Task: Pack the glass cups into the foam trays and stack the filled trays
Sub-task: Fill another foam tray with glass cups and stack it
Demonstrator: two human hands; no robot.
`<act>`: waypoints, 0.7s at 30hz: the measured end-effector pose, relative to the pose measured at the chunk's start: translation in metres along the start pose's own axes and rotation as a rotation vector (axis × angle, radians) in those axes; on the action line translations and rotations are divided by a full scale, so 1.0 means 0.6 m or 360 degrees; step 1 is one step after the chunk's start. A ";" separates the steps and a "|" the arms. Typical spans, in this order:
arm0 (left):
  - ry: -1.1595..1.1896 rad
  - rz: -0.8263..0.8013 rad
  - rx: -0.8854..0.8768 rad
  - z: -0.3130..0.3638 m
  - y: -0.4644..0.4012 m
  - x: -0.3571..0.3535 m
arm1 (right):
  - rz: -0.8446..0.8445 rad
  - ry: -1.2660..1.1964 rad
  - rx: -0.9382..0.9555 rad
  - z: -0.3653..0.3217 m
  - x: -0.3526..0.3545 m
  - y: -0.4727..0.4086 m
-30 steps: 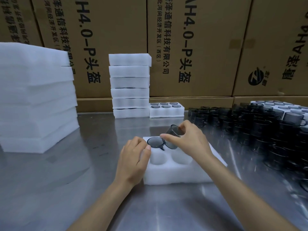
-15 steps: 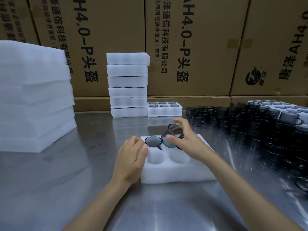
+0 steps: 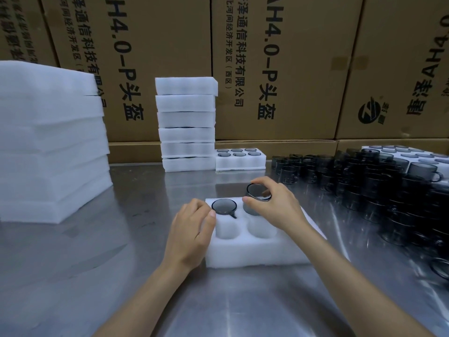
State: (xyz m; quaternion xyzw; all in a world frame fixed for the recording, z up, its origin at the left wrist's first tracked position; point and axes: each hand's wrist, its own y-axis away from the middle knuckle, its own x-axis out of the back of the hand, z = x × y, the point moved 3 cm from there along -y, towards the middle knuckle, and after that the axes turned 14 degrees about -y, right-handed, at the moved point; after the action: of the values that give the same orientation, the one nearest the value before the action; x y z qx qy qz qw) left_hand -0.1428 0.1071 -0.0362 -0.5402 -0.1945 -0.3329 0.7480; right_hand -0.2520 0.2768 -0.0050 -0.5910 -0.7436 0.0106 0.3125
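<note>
Glass cups, smoked grey, occupy two positions on the foam tray (image 3: pixel 255 254) at the centre of the steel table (image 3: pixel 73 276). One seated cup (image 3: pixel 224 207) sits fully in the far-left cavity, rim level with the foam, handle pointing toward the viewer. A second cup (image 3: pixel 258 198) stands upright in the far-middle cavity, only partly lowered — its rim is well above the foam.

The right hand (image 3: pixel 274 207) grips this second cup, thumb and curled fingers around its rim. The left hand (image 3: pixel 192 229) rests on the tray's left edge, fingers relaxed and holding nothing, thumb tip just beside the seated cup.

Two near cavities are visible and vacant. Loose cups (image 3: pixel 379 188) are massed on the right of the table. At the back stand a stack of trays (image 3: pixel 187 125) and, touching its base, one filled tray (image 3: pixel 240 160) with six cups. A blank foam stack (image 3: pixel 51 142) sits left.

Cartons (image 3: pixel 279 57) behind carry inverted black print — "AH4.0-P头盔", "泽通信科技有限公司" and "(西区)" are legible.
</note>
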 end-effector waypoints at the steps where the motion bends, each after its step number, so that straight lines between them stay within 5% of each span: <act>1: -0.0001 0.0003 -0.0001 0.000 0.001 0.001 | 0.0001 0.0019 -0.0016 0.000 -0.001 0.000; 13: 0.0103 -0.0160 -0.0060 0.013 -0.017 0.009 | -0.0172 0.0001 0.0049 0.006 0.004 0.008; 17: 0.0147 -0.0488 -0.0215 0.048 -0.038 -0.003 | -0.0279 0.0085 0.0234 0.003 0.026 0.015; 21: -0.0210 -0.0830 -0.0423 0.070 -0.041 -0.026 | -0.0472 0.0310 0.0189 0.013 0.023 0.025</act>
State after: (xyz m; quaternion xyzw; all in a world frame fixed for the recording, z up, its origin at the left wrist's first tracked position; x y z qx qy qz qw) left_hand -0.1682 0.1462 -0.0154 -0.5857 -0.3296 -0.5004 0.5458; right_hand -0.2444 0.2964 -0.0109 -0.4537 -0.7867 -0.0490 0.4157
